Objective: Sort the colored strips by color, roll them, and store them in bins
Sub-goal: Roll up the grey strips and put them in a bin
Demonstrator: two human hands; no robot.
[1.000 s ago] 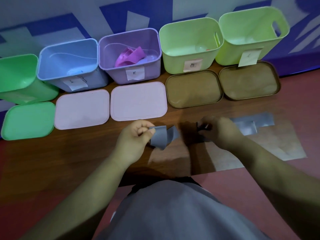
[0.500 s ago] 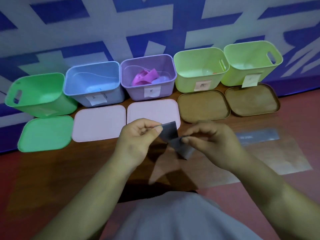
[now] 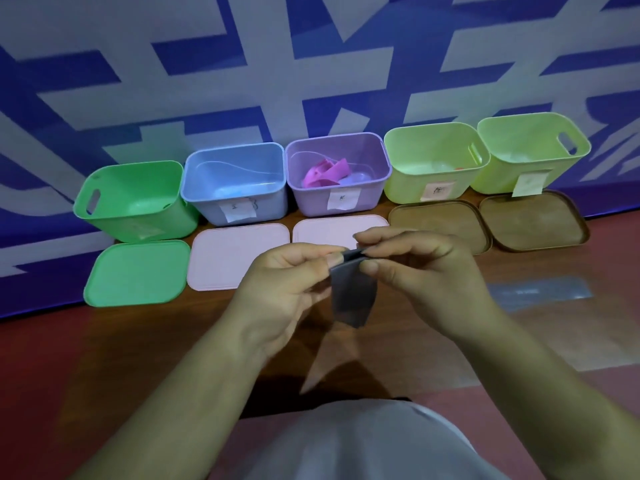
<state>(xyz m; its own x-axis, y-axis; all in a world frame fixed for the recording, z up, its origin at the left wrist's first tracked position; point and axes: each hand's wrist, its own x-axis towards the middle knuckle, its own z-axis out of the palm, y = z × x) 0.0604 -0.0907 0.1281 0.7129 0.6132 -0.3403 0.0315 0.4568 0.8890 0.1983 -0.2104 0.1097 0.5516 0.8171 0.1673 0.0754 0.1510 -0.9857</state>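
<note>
Left hand (image 3: 287, 285) and right hand (image 3: 424, 271) each pinch the grey strip (image 3: 353, 296) at its top edge. Strip hangs free above the table (image 3: 156, 341), bins (image 3: 207, 206) well behind.

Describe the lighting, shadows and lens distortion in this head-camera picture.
Head view: dim, bluish light; the left hand, right hand and the grey strip they pinch throw a soft shadow on the wooden table; a pale glare patch washes the table's right side; the wide lens leans the green bin outward at the left.
</note>
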